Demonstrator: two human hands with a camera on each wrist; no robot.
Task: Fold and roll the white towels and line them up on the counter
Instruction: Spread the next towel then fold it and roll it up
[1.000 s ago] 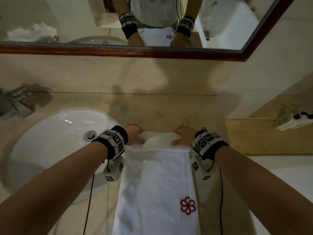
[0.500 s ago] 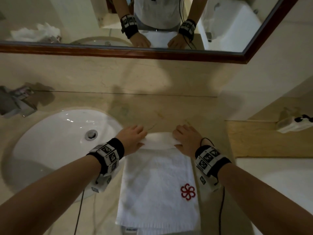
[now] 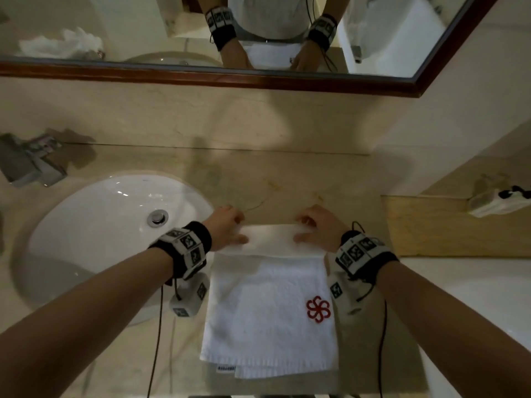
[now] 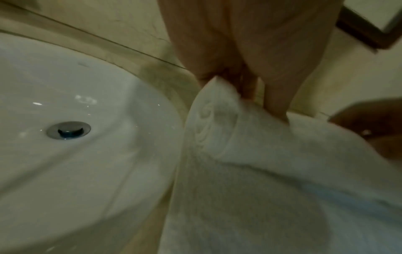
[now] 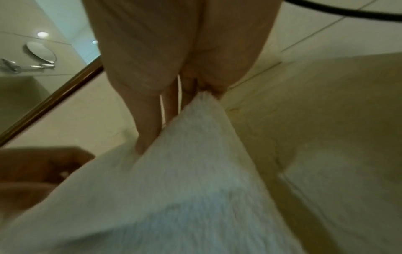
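Observation:
A folded white towel point(image 3: 267, 311) with a red flower emblem point(image 3: 318, 308) lies lengthwise on the beige counter, right of the sink. Its far end is wound into a roll point(image 3: 273, 238). My left hand point(image 3: 230, 228) grips the roll's left end, fingers curled over the top and thumb on the near side. My right hand point(image 3: 316, 228) grips the right end the same way. The left wrist view shows the spiral of the roll point(image 4: 217, 120) under my fingers point(image 4: 276, 96). In the right wrist view, fingers point(image 5: 147, 127) press into the towel point(image 5: 185, 180).
A white oval sink point(image 3: 71, 234) with a metal drain point(image 3: 157, 217) sits left of the towel, a chrome faucet point(image 3: 28, 162) behind it. A wood-framed mirror point(image 3: 258, 81) spans the wall. A lower ledge point(image 3: 445, 225) on the right holds a small white device point(image 3: 500, 201).
The roll has grown and come toward me, leaving less flat towel. Both hands have shifted back with it and re-gripped its ends. The towel's near edge now shows.

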